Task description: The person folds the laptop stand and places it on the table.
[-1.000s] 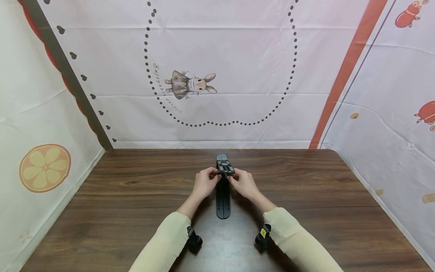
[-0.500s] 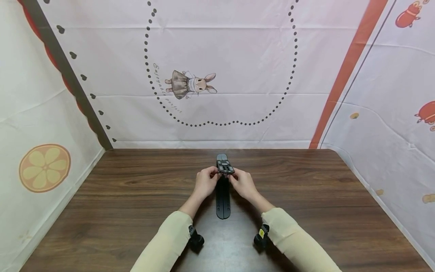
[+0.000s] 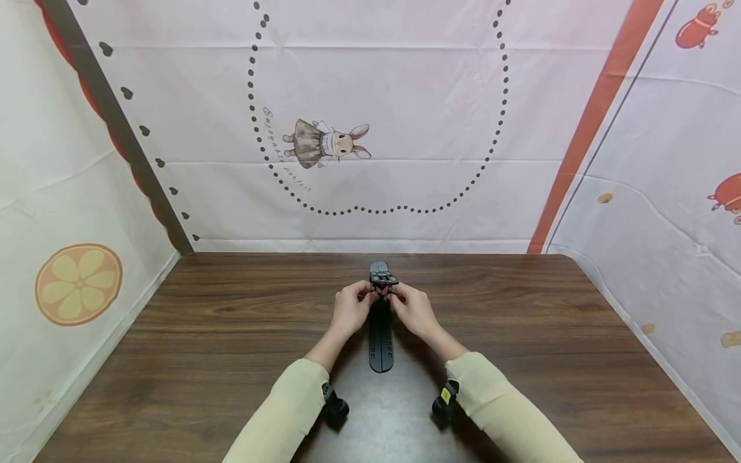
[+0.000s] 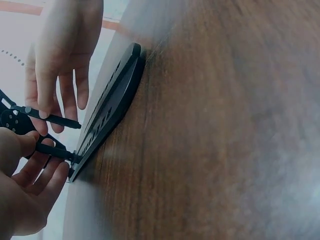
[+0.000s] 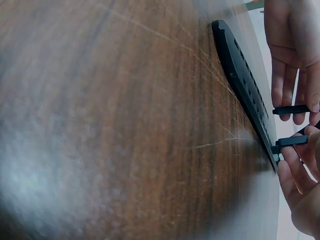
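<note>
A black folding stand stands near the table's far side, its long round-ended base (image 3: 381, 344) flat on the wood. Above the base rises its upper plate (image 3: 383, 278), seen almost edge-on. My left hand (image 3: 350, 310) pinches the stand's left side under that plate, and my right hand (image 3: 414, 311) pinches the right side. In the left wrist view, thumb and fingers of the left hand (image 4: 31, 197) hold one slim black arm (image 4: 54, 151); the right hand (image 4: 70, 47) holds a second arm (image 4: 59, 120). Fingers hide part of the hinge.
The brown wooden table (image 3: 231, 334) extends around the stand on all sides. A printed white cloth (image 3: 434, 116) hangs behind it and along both sides. Small black cameras (image 3: 334, 409) are strapped at both wrists.
The stand's upper plate has tilted, so its face looks shorter and its near edge sits higher. Both hands keep their pinch and barely move; the base stays in place.
</note>
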Tool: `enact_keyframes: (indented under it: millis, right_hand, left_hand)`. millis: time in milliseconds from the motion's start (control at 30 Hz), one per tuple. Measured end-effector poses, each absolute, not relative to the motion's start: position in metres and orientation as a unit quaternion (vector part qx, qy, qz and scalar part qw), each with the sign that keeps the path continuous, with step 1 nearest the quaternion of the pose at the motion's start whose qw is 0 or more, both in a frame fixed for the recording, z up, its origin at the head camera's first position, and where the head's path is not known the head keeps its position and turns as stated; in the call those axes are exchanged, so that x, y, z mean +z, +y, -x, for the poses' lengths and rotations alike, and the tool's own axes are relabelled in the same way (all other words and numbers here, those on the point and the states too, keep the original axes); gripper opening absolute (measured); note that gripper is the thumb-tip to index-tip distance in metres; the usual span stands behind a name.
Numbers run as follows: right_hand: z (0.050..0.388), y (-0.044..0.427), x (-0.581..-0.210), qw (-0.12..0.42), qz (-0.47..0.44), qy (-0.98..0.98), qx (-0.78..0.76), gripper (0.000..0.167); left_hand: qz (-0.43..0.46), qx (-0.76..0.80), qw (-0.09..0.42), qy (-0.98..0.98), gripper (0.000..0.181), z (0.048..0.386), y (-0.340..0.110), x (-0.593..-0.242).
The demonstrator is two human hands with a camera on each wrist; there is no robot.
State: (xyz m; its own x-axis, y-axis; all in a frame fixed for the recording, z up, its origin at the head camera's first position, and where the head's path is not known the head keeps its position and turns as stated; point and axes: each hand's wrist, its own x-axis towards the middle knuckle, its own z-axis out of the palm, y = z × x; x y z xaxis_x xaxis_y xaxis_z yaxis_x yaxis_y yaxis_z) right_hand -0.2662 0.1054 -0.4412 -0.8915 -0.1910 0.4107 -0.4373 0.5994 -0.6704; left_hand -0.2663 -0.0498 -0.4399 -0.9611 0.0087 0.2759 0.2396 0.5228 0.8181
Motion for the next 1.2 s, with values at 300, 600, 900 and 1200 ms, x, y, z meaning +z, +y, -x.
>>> enact_keyframes:
  millis: [300, 600, 900, 1200]
  right_hand:
    - [0.267, 0.106, -0.439, 0.142, -0.181, -0.887, 0.401, 0.015]
    - [0.272, 0.108, -0.439, 0.175, -0.173, -0.899, 0.363, 0.013]
    - [0.276, 0.108, -0.435, 0.206, -0.184, -0.906, 0.322, 0.009]
    - [0.279, 0.106, -0.432, 0.207, -0.162, -0.919, 0.295, 0.005]
  left_hand:
    - [0.068, -0.489, 0.119, -0.861, 0.005, 0.269, -0.051, -0.440]
    - [0.066, -0.482, 0.128, -0.864, 0.005, 0.273, -0.050, -0.441]
    - [0.068, -0.479, 0.134, -0.865, 0.004, 0.275, -0.050, -0.438]
    - [0.053, -0.477, 0.122, -0.869, 0.004, 0.278, -0.050, -0.436]
